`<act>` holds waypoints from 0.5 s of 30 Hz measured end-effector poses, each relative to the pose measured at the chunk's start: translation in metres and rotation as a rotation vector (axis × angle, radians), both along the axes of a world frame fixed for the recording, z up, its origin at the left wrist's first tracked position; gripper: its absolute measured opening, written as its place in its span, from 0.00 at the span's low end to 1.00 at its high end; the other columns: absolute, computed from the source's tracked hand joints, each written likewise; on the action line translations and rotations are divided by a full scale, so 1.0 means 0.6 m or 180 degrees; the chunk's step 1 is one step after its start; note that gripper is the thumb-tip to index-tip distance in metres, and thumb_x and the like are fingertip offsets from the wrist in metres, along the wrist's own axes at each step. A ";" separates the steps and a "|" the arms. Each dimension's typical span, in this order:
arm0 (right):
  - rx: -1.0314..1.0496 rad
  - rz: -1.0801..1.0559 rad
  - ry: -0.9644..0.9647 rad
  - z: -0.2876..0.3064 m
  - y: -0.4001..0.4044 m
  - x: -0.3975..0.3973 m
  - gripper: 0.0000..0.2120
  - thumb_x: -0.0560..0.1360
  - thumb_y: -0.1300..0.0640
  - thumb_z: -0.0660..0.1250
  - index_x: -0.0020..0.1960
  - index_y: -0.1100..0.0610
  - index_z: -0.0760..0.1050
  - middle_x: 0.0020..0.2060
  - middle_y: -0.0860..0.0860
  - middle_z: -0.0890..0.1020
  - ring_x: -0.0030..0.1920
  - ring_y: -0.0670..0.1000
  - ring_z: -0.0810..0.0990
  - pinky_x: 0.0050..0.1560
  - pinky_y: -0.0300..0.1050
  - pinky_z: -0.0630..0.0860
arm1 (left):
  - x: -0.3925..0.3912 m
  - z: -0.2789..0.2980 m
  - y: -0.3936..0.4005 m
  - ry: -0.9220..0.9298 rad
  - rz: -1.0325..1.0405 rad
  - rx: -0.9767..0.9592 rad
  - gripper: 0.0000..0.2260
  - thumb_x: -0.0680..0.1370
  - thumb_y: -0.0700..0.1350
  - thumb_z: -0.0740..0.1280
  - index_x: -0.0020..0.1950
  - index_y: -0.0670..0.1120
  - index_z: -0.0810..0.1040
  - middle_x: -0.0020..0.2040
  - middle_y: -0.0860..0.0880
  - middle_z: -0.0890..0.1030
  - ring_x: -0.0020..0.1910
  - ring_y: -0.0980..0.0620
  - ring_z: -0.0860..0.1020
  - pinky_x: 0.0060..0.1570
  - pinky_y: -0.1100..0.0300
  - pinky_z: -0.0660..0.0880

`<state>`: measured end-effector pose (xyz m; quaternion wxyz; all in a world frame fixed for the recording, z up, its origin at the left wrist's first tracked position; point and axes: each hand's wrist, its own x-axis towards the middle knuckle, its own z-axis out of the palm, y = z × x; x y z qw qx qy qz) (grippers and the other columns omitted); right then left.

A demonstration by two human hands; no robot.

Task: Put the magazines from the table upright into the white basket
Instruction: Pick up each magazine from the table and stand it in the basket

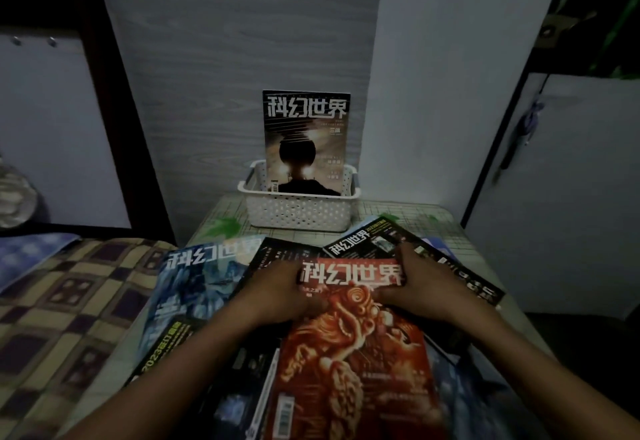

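Your left hand [277,292] and right hand [415,287] clasp the red magazine [353,353] by its top corners; it is thin, floppy and glossy, so support both side edges.

Table [408,213] bears white basket [298,211], scattered magazines [194,287].

the basket [298,213] is white with a dotted hole pattern. the magazine standing in it [306,138] is dark brown with white title letters. one magazine on the table is red-orange [349,353], another icy blue [187,287]. the table [408,213] cover is pale, gridded, with green leaves. the bed cover [69,297] is checked tan and purple.
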<state>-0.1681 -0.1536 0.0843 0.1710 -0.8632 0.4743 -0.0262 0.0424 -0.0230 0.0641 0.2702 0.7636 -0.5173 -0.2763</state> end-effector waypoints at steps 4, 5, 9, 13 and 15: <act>0.1123 -0.0685 -0.1640 -0.002 0.014 -0.008 0.38 0.67 0.57 0.78 0.70 0.53 0.62 0.48 0.47 0.81 0.42 0.47 0.82 0.38 0.42 0.77 | -0.031 0.006 0.009 0.2340 0.1174 -0.0453 0.22 0.67 0.35 0.76 0.58 0.46 0.74 0.48 0.45 0.85 0.43 0.45 0.85 0.41 0.52 0.81; 0.1487 -0.0878 -0.2200 -0.006 0.016 -0.011 0.35 0.68 0.63 0.76 0.70 0.53 0.63 0.45 0.50 0.82 0.39 0.50 0.84 0.36 0.44 0.79 | -0.033 0.004 0.014 0.2769 0.1268 -0.0453 0.19 0.69 0.35 0.74 0.59 0.42 0.75 0.47 0.42 0.86 0.43 0.43 0.86 0.42 0.51 0.81; 0.1790 -0.1176 -0.3965 0.002 0.019 -0.009 0.20 0.73 0.68 0.69 0.62 0.54 0.73 0.44 0.56 0.85 0.39 0.56 0.86 0.36 0.49 0.82 | -0.057 -0.007 0.044 0.2979 0.0815 -0.0494 0.13 0.76 0.37 0.67 0.59 0.45 0.79 0.49 0.42 0.87 0.48 0.43 0.85 0.46 0.50 0.80; 0.2073 -0.0684 -0.3605 0.025 0.022 -0.006 0.11 0.74 0.62 0.70 0.56 0.56 0.78 0.44 0.57 0.87 0.42 0.58 0.87 0.40 0.49 0.82 | -0.044 0.020 0.041 0.3344 0.0833 -0.1425 0.12 0.76 0.43 0.68 0.58 0.50 0.80 0.51 0.41 0.86 0.49 0.39 0.85 0.43 0.47 0.82; 0.2253 -0.0309 -0.2799 0.028 0.024 -0.005 0.10 0.74 0.64 0.68 0.54 0.57 0.79 0.42 0.56 0.87 0.40 0.56 0.86 0.34 0.46 0.80 | -0.018 0.041 0.027 0.3064 0.1009 -0.1759 0.11 0.77 0.43 0.67 0.58 0.54 0.80 0.50 0.44 0.86 0.48 0.40 0.85 0.42 0.48 0.81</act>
